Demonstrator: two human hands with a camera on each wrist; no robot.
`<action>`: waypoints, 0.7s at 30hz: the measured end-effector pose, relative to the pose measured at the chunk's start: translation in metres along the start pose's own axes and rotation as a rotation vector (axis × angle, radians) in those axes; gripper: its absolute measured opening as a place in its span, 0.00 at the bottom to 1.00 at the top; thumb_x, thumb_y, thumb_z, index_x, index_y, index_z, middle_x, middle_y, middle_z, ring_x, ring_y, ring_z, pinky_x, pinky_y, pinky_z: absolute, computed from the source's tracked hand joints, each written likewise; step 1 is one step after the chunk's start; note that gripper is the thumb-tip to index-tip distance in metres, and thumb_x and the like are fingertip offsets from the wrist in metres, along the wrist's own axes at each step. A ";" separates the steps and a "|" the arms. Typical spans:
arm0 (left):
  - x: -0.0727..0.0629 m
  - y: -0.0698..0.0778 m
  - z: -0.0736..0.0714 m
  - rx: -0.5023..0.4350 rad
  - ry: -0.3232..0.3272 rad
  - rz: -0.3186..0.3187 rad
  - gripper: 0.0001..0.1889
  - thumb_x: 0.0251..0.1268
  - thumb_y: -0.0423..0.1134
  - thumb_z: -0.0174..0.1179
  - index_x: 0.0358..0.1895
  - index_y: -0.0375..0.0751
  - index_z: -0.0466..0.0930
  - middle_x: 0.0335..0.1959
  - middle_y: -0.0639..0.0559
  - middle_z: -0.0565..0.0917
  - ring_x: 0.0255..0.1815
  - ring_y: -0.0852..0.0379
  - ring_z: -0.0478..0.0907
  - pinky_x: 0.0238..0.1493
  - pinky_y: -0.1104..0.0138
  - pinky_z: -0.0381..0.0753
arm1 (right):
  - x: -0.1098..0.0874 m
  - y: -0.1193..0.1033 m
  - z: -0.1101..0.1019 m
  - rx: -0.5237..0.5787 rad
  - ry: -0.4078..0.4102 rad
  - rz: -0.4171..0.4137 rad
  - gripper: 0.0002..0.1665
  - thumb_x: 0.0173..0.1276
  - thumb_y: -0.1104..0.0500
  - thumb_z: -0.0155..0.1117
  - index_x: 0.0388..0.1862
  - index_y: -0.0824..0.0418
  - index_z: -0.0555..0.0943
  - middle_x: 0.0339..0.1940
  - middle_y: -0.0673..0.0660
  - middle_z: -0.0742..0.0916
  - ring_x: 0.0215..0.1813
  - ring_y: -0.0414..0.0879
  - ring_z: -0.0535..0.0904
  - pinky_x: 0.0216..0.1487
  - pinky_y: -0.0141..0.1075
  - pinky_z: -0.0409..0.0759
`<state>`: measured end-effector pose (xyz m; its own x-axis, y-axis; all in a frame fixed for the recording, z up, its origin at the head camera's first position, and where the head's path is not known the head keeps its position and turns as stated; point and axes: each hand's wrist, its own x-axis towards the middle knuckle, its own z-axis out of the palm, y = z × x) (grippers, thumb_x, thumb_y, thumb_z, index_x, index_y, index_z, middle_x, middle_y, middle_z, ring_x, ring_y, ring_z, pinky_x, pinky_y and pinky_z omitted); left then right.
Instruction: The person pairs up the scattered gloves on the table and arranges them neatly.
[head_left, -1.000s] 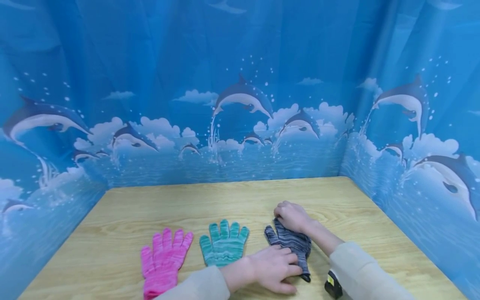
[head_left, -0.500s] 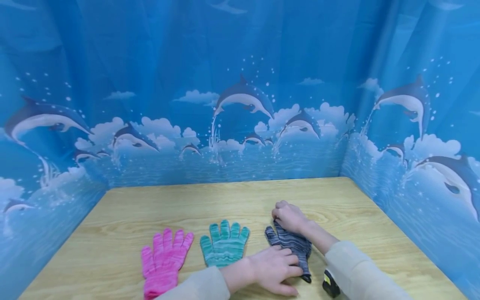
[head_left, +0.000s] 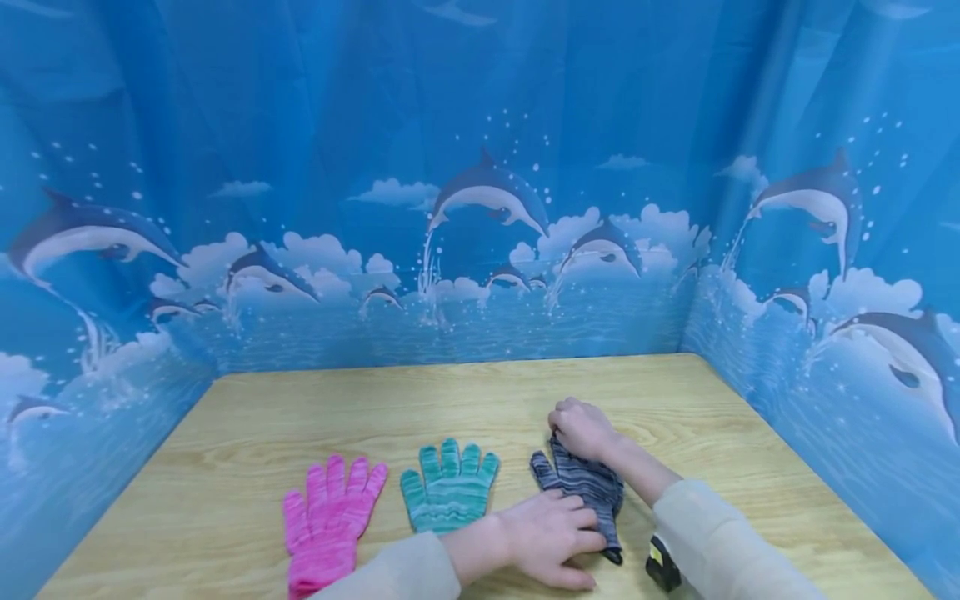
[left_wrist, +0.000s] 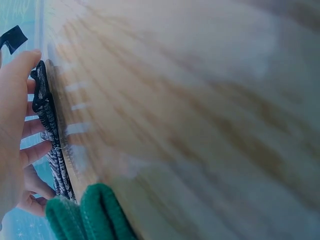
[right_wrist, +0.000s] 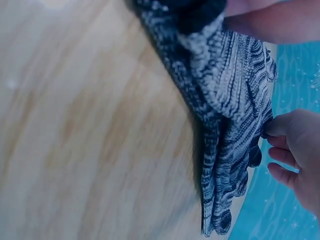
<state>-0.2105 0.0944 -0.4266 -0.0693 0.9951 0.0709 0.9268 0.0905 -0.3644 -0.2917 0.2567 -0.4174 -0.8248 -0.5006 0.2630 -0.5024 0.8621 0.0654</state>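
A black-and-grey marled knit glove (head_left: 588, 481) lies on the table with its fingers pointing away from me. My left hand (head_left: 551, 537) rests over its lower part near the dark cuff, fingers spread and loosely straight. At the far end my right hand (head_left: 583, 429) pinches a fingertip of the glove. The right wrist view shows the thumb and forefinger of the right hand (right_wrist: 297, 145) at the edge of the knit glove (right_wrist: 235, 110). Folds run along its length there. Some of the glove's fingers are hidden under the right hand in the head view.
To the left, a green knit glove (head_left: 450, 492) lies flat, its cuff hidden by my left forearm. Farther left is a pink knit glove (head_left: 330, 521). The wooden table (head_left: 375, 408) ends at a blue dolphin curtain (head_left: 337, 208). A black device (head_left: 662, 565) sits at my right wrist.
My right hand shifts a little left, then back slightly, still pinching the black-and-grey glove. The left hand and the other gloves stay where they are.
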 end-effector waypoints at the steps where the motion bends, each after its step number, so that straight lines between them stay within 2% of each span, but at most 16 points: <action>1: 0.000 0.000 0.000 -0.002 -0.004 -0.001 0.23 0.63 0.67 0.42 0.53 0.62 0.73 0.43 0.67 0.71 0.41 0.67 0.65 0.36 0.75 0.65 | 0.000 -0.001 -0.001 -0.002 -0.012 -0.001 0.05 0.58 0.68 0.61 0.27 0.59 0.81 0.25 0.51 0.78 0.30 0.46 0.74 0.29 0.37 0.74; 7: -0.001 0.001 0.000 0.022 0.000 -0.002 0.23 0.63 0.66 0.42 0.54 0.62 0.73 0.43 0.67 0.71 0.41 0.67 0.65 0.36 0.75 0.64 | -0.001 -0.005 -0.004 -0.044 -0.052 -0.051 0.05 0.56 0.68 0.61 0.25 0.61 0.81 0.23 0.53 0.77 0.29 0.48 0.74 0.29 0.39 0.74; 14: -0.002 0.001 -0.001 0.018 0.015 -0.001 0.22 0.63 0.65 0.44 0.52 0.62 0.73 0.43 0.66 0.72 0.41 0.66 0.66 0.35 0.75 0.64 | -0.005 -0.005 -0.012 -0.054 -0.031 -0.029 0.07 0.56 0.66 0.64 0.35 0.62 0.83 0.31 0.55 0.82 0.36 0.51 0.77 0.35 0.41 0.77; 21: -0.002 0.001 -0.001 0.009 0.018 0.003 0.21 0.63 0.65 0.44 0.52 0.61 0.73 0.43 0.66 0.72 0.41 0.66 0.66 0.34 0.74 0.64 | -0.012 -0.006 -0.020 -0.023 -0.031 -0.083 0.03 0.55 0.63 0.67 0.31 0.59 0.84 0.30 0.51 0.83 0.35 0.47 0.76 0.35 0.40 0.75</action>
<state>-0.2093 0.0925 -0.4258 -0.0594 0.9945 0.0862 0.9237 0.0875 -0.3729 -0.2734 0.2589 -0.4013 -0.7881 -0.5727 0.2256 -0.5639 0.8187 0.1083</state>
